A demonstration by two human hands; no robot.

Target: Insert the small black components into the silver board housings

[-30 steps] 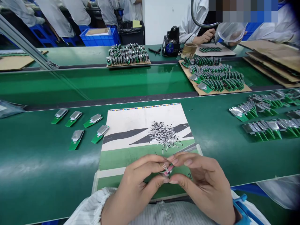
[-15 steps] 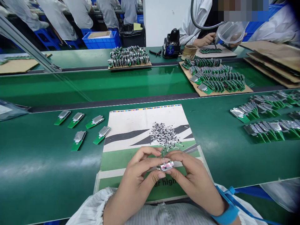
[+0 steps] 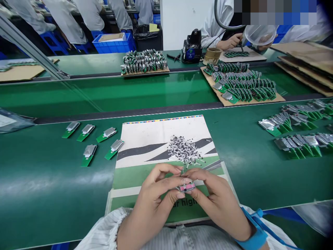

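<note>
Working at a green tabletop [image 3: 52, 180], you have a printed sheet [image 3: 145, 146] lying flat in front of you, with your hands over its lower edge. Both grips are clenched: your left hand [image 3: 153, 196] and your right hand [image 3: 215, 198] meet at 12 o'clock from your wrists, thumbs and fingers pinching one small component [image 3: 186, 187] from either side. A blue wrist strap [image 3: 256, 234] circles your right wrist. Across the belt at 1 o'clock, a cardboard sheet [image 3: 260, 99] carries rows of green circuit boards. Nearer, at 2 to 3 o'clock, more silver-topped green boards [image 3: 293, 146] stand in overlapping rows. At 10 o'clock, you have five separate silver-topped green boards [image 3: 90, 151] lying apart. The held component sits just below a heap of tiny black parts [image 3: 184, 149], too many to count, on the sheet at 12 o'clock. It looks flat, pink and silver, with thin metal leads [image 3: 183, 181] rising toward the heap.
</note>
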